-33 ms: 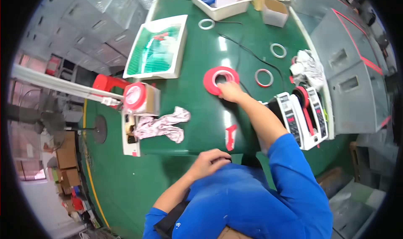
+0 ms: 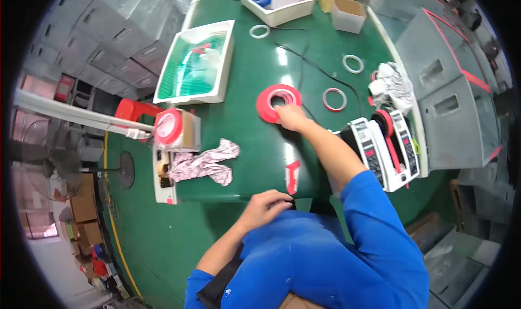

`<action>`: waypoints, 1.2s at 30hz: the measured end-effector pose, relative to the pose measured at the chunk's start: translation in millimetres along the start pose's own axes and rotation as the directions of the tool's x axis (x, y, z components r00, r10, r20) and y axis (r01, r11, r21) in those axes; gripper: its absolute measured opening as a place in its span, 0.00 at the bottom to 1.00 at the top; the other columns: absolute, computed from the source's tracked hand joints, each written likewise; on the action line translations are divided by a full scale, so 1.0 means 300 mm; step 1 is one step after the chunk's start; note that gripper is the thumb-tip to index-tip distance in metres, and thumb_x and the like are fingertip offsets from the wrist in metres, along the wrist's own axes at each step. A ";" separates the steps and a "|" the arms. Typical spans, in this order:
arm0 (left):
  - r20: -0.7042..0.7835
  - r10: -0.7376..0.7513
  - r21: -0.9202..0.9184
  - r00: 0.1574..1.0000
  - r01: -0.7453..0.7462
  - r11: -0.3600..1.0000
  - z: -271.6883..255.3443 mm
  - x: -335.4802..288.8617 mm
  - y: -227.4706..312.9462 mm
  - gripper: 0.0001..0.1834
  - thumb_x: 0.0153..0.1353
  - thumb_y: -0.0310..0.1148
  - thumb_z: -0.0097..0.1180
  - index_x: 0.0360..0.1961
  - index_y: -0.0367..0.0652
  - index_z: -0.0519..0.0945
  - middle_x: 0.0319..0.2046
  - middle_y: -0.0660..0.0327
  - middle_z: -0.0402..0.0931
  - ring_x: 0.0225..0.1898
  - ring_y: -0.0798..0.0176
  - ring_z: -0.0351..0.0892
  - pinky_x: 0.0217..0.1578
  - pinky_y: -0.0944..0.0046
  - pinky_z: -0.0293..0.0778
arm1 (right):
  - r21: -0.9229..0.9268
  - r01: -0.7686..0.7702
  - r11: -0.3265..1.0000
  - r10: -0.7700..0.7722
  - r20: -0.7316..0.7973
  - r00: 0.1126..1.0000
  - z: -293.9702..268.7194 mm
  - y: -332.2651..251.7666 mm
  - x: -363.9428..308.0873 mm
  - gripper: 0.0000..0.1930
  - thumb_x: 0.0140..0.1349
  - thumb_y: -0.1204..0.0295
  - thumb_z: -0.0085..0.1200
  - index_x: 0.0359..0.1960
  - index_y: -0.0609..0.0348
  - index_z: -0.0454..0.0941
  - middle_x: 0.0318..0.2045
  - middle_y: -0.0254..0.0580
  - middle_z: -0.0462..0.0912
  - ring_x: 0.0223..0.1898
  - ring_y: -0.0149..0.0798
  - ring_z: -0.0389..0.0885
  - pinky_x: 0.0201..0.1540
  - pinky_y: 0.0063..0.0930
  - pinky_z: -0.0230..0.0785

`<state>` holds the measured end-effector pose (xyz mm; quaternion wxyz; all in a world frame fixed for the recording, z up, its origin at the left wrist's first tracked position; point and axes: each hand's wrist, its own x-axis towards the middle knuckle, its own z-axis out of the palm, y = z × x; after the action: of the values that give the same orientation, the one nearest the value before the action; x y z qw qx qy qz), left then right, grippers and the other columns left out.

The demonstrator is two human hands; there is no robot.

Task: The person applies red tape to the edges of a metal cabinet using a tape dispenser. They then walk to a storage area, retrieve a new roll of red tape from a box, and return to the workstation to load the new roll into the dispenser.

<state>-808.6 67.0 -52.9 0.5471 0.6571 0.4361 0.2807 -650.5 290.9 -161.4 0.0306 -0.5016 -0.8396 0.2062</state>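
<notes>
A flat roll of red tape (image 2: 264, 106) with a pale core lies on the green table. My right hand (image 2: 292, 118) reaches across to its near right side, fingers closed at the core and rim; the fingertips are partly hidden. My left hand (image 2: 264, 209) rests near the table's front edge above my lap, fingers loosely bent and apart from the thumb, with nothing visible in it. A small red and white hand tool (image 2: 292, 177) lies between my hands. Right of the roll is a thin red-edged tape ring (image 2: 326, 99).
A white tape dispenser (image 2: 386, 151) stands at the right edge, a crumpled white cloth (image 2: 392, 86) behind it. Left are a pink patterned cloth (image 2: 205, 165), a box topped with a red roll (image 2: 168, 126) and a white tray (image 2: 228, 64). A black cable (image 2: 320, 65) crosses the table.
The whole view has shifted slightly, so the table's things sit a little further left. My right hand stays at the red tape roll, and my left hand remains near the table edge.
</notes>
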 end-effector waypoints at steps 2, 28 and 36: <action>-0.086 0.035 0.021 0.996 -0.033 0.999 -0.001 0.038 -0.003 0.07 0.54 0.26 0.58 0.35 0.38 0.80 0.28 0.60 0.77 0.29 0.70 0.74 0.32 0.70 0.70 | 0.108 -0.053 0.993 0.065 -0.109 0.992 -0.056 -0.019 -0.014 0.14 0.51 0.65 0.55 0.34 0.62 0.71 0.30 0.56 0.79 0.34 0.55 0.78 0.36 0.47 0.69; -0.516 -0.220 -0.842 0.828 -0.443 0.307 0.821 0.245 0.329 0.43 0.41 0.65 0.57 0.59 0.63 0.64 0.63 0.55 0.49 0.65 0.41 0.42 0.57 0.29 0.49 | 0.544 0.328 0.772 0.161 -0.668 0.727 -0.512 0.564 -1.135 0.18 0.50 0.74 0.58 0.44 0.61 0.72 0.38 0.46 0.76 0.42 0.45 0.75 0.47 0.32 0.65; -0.553 -0.300 -0.831 0.777 -0.488 0.267 0.852 0.186 0.358 0.41 0.43 0.66 0.55 0.59 0.65 0.64 0.65 0.55 0.42 0.65 0.39 0.39 0.52 0.20 0.48 | 0.121 -0.215 0.969 0.246 -0.397 0.884 -0.201 1.162 -1.040 0.49 0.31 0.66 0.71 0.59 0.58 0.57 0.52 0.51 0.66 0.55 0.52 0.65 0.54 0.40 0.61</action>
<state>-537.9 -7.5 -17.8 0.6315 0.0836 0.2839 0.7167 -191.4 186.8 -189.3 0.1992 -0.6283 -0.7408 0.1296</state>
